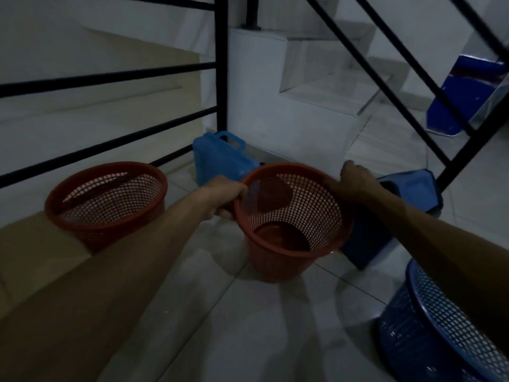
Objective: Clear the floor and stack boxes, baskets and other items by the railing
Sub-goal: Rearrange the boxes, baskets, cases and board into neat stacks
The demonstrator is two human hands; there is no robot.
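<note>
I hold a red mesh basket (pixel 292 224) by its rim in the middle of the view, just above the tiled floor. My left hand (pixel 224 197) grips the rim's left side and my right hand (pixel 355 180) grips its far right side. A second red mesh basket (pixel 107 202) stands upright to the left, on a cardboard box (pixel 35 249) beside the black railing (pixel 110 75). A blue mesh basket (pixel 440 326) sits at the lower right, partly hidden by my right forearm.
A blue plastic case with a handle (pixel 220 158) stands against the white stair wall behind the held basket. Another blue case (pixel 385 230) lies to the right of it. A blue object (pixel 468 95) rests on the stairs behind the slanted railing bars. Pale floor tiles (pixel 248 326) lie below.
</note>
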